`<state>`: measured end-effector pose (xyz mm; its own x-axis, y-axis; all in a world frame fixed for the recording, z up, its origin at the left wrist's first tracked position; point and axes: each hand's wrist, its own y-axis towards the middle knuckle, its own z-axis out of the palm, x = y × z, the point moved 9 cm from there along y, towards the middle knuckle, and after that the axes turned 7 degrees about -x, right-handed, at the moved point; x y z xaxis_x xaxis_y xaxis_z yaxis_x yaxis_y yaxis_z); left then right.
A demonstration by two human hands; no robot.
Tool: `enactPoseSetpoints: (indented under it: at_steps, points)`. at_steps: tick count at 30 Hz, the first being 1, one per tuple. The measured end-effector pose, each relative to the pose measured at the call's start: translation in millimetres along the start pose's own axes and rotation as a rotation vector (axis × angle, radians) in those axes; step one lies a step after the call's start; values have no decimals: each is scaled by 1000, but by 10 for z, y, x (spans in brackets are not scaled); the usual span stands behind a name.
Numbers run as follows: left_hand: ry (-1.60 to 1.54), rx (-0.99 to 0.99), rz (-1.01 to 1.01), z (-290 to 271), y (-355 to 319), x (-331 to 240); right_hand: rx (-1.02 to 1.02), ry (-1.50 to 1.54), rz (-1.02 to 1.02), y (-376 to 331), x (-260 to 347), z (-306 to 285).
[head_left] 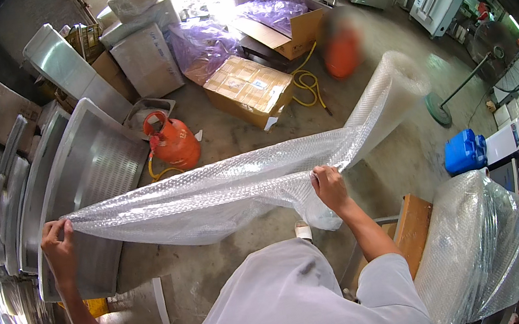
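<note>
Left hand (58, 240) and right hand (329, 185) each pinch the bubble wrap (211, 192) edge. Sheet judged light, limp, slippery; grip along edges.

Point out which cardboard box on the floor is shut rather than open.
The flat cardboard box beside the orange gas cylinder, its top closed. The box behind it stands with flaps open, purple plastic showing inside.

A single head-worn fisheye view looks steeply down from close above the person's torso, facing forward across the workshop floor (222, 134). Straight edges bend toward the dark rim.
</note>
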<state>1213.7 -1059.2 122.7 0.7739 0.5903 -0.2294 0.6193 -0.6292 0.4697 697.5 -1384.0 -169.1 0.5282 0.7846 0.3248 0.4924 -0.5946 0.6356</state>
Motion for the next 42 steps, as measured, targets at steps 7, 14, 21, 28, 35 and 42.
enactPoseSetpoints:
  at_steps: [7,14,21,28,35,42]
  points:
    - [-13,-98,-71,22,257,36,-50,232,-86,126,170,-186]
    - [-12,-122,-93,0,554,132,14,288,-185,0,310,-307]
    - [20,-81,-124,-71,690,71,23,479,-205,6,270,-473]
    - [41,-60,-17,-283,843,-125,-31,407,-276,-280,419,-357]
    - [86,-90,116,-612,954,-332,199,376,-263,-458,510,-239]
    - [50,-142,109,-680,1026,-293,200,245,-139,-431,411,-53]
